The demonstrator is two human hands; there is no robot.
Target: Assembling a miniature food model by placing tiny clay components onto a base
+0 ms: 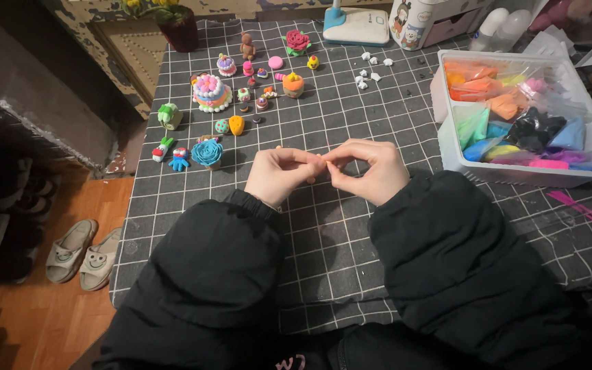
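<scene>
Left hand [279,173]: fingertips pinched against the right's.
Right hand [368,168]: pinching a small peach clay bit [321,159], seemingly shaping it.
Clay figures [212,92]: set aside, beyond hands.
Clay tub [447,147]: within right reach.

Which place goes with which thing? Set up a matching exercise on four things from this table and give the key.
Things:
1. blue clay flower
2. clear plastic box of coloured clay bags
3. white clay bits
4. small peach clay piece

Places:
A. pinched between the fingertips of the left hand and the right hand
B. at the table's right edge
C. scattered near the far edge, in front of the white lamp base
D. left of the hands, at the near end of the group of clay figures

Pairs: 1-D, 2-B, 3-C, 4-A
</scene>
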